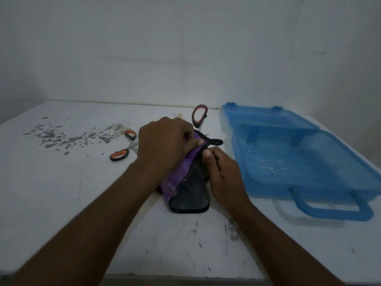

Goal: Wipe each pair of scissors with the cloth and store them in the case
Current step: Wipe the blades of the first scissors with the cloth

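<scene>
Two hands at a cloth (189, 195) on a speckled white table (72, 203), bare white wall (144, 48) behind
The left hand (165, 141) clutches the cloth, which runs lengthwise away from the person; the right hand (220, 168) pinches its far edge. Orange-handled scissors (125, 147) lie just left, blades pointing right. The blue case (299, 162) lies open at right
</scene>
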